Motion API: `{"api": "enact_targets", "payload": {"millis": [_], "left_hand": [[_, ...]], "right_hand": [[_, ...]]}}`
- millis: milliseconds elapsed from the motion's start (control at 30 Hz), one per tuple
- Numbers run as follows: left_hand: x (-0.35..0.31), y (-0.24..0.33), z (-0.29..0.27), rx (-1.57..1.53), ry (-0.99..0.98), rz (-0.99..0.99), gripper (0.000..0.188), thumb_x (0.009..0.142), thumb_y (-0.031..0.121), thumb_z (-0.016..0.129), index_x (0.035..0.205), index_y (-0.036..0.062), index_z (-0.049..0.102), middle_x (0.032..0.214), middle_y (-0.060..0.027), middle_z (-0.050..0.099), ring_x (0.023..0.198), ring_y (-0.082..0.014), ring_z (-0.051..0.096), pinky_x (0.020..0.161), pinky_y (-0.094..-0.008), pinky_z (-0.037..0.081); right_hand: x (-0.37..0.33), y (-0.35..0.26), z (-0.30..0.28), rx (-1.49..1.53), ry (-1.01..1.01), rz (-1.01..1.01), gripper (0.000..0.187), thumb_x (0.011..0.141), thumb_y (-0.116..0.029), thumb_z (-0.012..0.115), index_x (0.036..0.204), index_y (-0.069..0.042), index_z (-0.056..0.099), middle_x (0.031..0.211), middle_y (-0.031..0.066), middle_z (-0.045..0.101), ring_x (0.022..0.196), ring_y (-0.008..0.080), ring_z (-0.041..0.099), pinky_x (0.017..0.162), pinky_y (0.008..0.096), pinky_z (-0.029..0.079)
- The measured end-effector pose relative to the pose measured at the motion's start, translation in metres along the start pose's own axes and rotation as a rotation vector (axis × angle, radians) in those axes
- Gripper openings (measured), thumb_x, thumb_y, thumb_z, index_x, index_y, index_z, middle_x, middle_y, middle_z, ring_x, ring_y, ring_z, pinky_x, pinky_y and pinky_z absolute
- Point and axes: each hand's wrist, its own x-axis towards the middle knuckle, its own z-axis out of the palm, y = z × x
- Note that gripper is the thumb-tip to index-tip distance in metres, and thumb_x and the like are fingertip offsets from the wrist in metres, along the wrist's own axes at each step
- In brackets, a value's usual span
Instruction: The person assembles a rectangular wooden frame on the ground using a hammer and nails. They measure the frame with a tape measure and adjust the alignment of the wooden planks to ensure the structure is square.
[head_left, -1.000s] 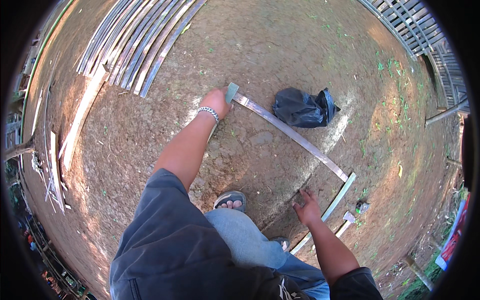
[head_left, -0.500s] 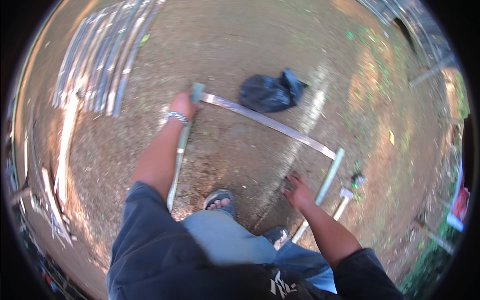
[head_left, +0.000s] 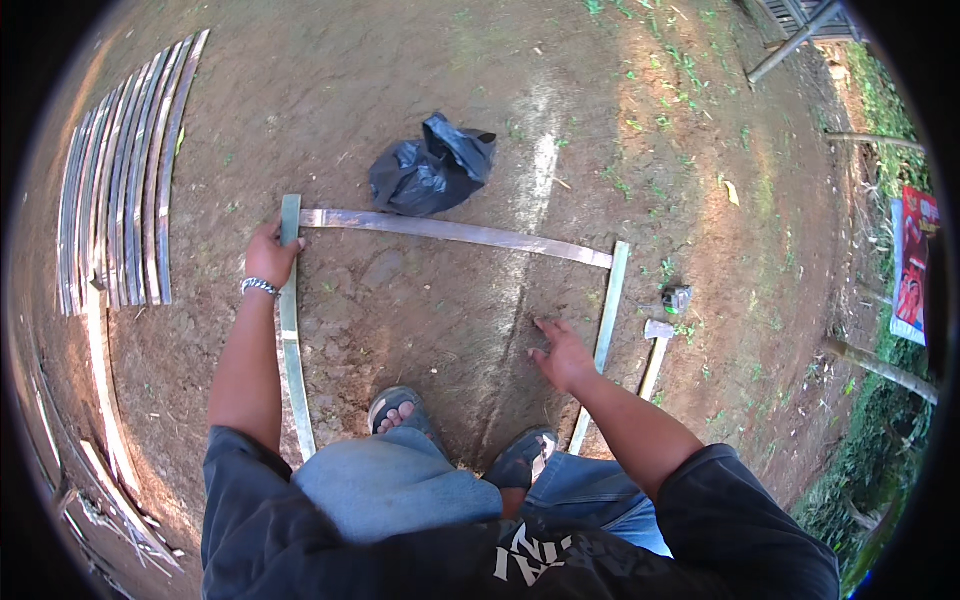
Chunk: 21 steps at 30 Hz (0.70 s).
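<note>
My left hand is closed around a green bamboo strip just below its far end, thumb on top and fingers at its outer side. This strip runs back toward my legs. A purplish-brown flat strip lies crosswise, its left end against the held strip and its right end meeting a second green strip. My right hand holds nothing; its fingers are spread above the soil, left of that second strip. Both my sandaled feet are between the two green strips.
A crumpled black plastic bag lies beyond the cross strip. To the right are a hatchet with a pale handle and a small tape measure. Several long strips lie side by side at the far left, near a wood pole.
My view has swung, so the strips and bag appear farther left. My left hand keeps its grip near the strip's end, and my right hand still hovers with spread fingers.
</note>
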Motion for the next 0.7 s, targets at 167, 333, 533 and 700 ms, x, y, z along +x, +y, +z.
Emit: {"api": "enact_targets", "payload": {"millis": [167,333,533,700], "left_hand": [[0.002,-0.003,0.005,0.032,0.040,0.009,0.068,0.079,0.025,0.082,0.137,0.0001,0.057,0.123,-0.0236,0.067,0.109,-0.0320,0.067,0.094,-0.0387,0.053],[-0.003,0.004,0.004,0.099,0.036,0.030,0.068,0.079,0.032,0.081,0.135,-0.0008,0.058,0.127,-0.0246,0.061,0.119,-0.0390,0.058,0.105,-0.0430,0.046],[-0.009,0.017,-0.009,0.103,-0.022,0.010,0.070,0.081,0.030,0.079,0.139,0.0006,0.055,0.127,-0.0234,0.060,0.118,-0.0379,0.058,0.104,-0.0413,0.047],[-0.007,0.021,-0.010,0.139,-0.040,-0.003,0.073,0.082,0.030,0.079,0.143,0.0025,0.051,0.124,-0.0233,0.061,0.116,-0.0376,0.059,0.103,-0.0411,0.048]], "right_hand": [[0.003,-0.004,0.011,0.026,0.135,-0.053,0.058,0.086,-0.027,0.073,0.139,-0.011,0.054,0.141,0.0200,0.051,0.131,0.0393,0.048,0.113,0.0442,0.039],[0.003,-0.007,0.008,0.031,0.173,-0.034,0.057,0.083,-0.024,0.076,0.135,-0.009,0.056,0.139,0.0220,0.051,0.130,0.0402,0.049,0.112,0.0450,0.040],[0.007,-0.013,0.001,0.051,0.136,-0.009,0.054,0.083,-0.023,0.076,0.131,-0.008,0.056,0.133,0.0235,0.052,0.125,0.0424,0.051,0.108,0.0450,0.042],[0.008,-0.010,0.003,0.038,0.160,-0.029,0.052,0.084,-0.024,0.075,0.129,-0.007,0.057,0.129,0.0226,0.054,0.123,0.0422,0.053,0.106,0.0455,0.043]]}}
